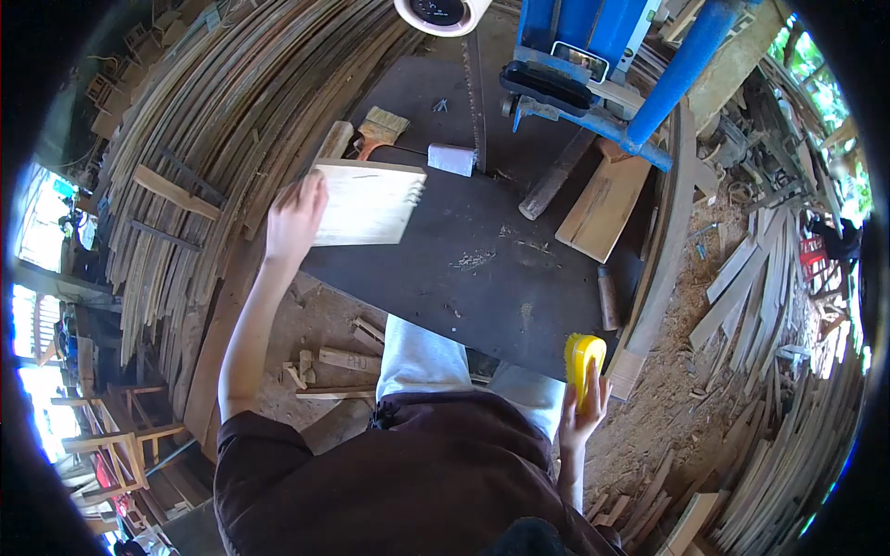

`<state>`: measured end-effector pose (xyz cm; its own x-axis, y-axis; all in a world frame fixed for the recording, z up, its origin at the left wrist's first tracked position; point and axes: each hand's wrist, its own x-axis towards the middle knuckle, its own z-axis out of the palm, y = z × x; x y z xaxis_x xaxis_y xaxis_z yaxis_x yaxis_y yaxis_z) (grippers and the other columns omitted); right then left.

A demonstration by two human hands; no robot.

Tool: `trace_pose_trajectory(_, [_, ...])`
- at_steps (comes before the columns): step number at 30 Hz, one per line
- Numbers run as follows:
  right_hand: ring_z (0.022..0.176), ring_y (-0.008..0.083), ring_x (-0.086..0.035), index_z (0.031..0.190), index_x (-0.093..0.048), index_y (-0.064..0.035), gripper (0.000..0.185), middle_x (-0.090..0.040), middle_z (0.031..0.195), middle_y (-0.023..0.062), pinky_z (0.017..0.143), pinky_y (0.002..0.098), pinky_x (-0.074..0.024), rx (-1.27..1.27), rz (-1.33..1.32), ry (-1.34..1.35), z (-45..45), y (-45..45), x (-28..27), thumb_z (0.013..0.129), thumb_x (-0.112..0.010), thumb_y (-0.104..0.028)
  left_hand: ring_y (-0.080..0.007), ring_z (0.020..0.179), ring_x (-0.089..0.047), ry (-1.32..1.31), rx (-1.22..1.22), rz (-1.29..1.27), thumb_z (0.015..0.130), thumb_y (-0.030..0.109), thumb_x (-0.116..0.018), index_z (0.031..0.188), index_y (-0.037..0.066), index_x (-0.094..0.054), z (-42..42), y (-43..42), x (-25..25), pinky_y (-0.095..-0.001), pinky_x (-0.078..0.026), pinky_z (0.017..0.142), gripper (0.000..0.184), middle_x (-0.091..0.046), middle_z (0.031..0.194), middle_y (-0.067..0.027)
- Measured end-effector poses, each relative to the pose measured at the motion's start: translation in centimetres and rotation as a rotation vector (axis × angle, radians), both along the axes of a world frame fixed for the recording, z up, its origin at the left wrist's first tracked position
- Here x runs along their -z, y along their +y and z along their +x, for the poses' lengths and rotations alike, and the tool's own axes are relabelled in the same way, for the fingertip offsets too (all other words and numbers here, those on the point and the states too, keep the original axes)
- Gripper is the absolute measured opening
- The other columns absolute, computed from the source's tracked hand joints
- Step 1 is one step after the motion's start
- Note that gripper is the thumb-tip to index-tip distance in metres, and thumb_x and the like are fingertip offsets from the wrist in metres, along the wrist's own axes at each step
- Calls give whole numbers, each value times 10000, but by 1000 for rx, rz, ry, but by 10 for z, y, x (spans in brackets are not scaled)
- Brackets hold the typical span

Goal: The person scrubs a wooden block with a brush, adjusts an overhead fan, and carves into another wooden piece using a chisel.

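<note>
Near the left edge of the dark worktable point(436, 269), my left hand point(298, 215) grips a pale flat wooden board point(366, 206) by its left end. The board has small notches along its right edge. At the table's front right edge, my right hand point(586, 408) holds a yellow brush point(584, 361) by its back, with the bristles facing left. Board and brush are well apart.
A paintbrush point(382, 128), a white-wrapped item point(451, 159), a saw blade point(475, 102), a wooden plank point(604, 208) and a chisel-like handle point(608, 298) lie on the table. A blue metal frame point(681, 74) stands at the back right. Stacked wood strips flank both sides.
</note>
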<state>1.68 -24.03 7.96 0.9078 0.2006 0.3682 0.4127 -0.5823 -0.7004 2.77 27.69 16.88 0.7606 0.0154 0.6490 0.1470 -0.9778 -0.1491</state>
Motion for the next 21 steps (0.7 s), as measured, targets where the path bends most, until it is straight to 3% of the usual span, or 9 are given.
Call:
trace_pose_trajectory(5, [863, 288, -525, 1408, -548, -8, 521, -569, 947, 148, 788, 410, -459, 12, 33, 43, -1, 2, 3, 910, -631, -136, -372, 716, -690, 5, -84, -186, 988, 132, -573, 1019, 70, -541, -3, 20, 11, -474, -561, 603, 76, -677, 764, -186])
trace_pose_trajectory(8, [877, 301, -516, 1407, -554, -23, 525, -560, 967, 151, 807, 415, -453, -25, 24, 48, 1, 4, 5, 899, -642, -120, -438, 677, -654, 174, -239, -411, 988, 134, -523, 980, 82, -501, 6, 48, 27, -548, -509, 561, 57, -641, 711, -227])
trace_pose_trajectory(11, [850, 288, -543, 1409, -540, 9, 508, -599, 969, 160, 760, 387, -478, -47, -68, -39, 4, 4, 2, 921, -617, -110, -436, 700, -660, 198, -210, -436, 971, 127, -537, 975, 79, -498, 16, 74, 62, -556, -510, 584, 62, -647, 725, -225])
trace_pose_trajectory(12, [873, 312, -510, 1412, -560, -53, 534, -558, 968, 150, 817, 438, -446, -37, -17, 19, 2, 4, 3, 890, -655, -112, -443, 736, -660, 188, -192, -472, 957, 124, -550, 978, 79, -493, 18, 74, 67, -566, -511, 615, 76, -651, 741, -228])
trace_pose_trajectory(13, [873, 312, -510, 1412, -560, -53, 534, -558, 968, 150, 817, 438, -446, -24, -22, 30, 0, 2, 4, 890, -655, -112, -443, 736, -660, 202, -181, -475, 957, 124, -550, 978, 79, -493, 21, 75, 73, -566, -511, 615, 76, -651, 741, -228])
trace_pose_trajectory(17, [870, 274, -517, 1407, -558, -22, 530, -586, 978, 142, 803, 393, -451, 51, -2, 99, -9, -6, 4, 896, -671, -108, -391, 739, -689, 220, -206, -520, 958, 123, -569, 938, 51, -580, 40, 83, 111, -451, -527, 628, 75, -653, 773, -216])
trace_pose_trajectory(21, [894, 263, -551, 1426, -530, -8, 496, -595, 988, 143, 824, 371, -475, 71, -74, 28, -11, -13, 4, 952, -612, -126, -385, 763, -697, 245, -206, -554, 954, 117, -572, 962, 41, -601, 50, 92, 129, -442, -530, 647, 82, -666, 798, -218])
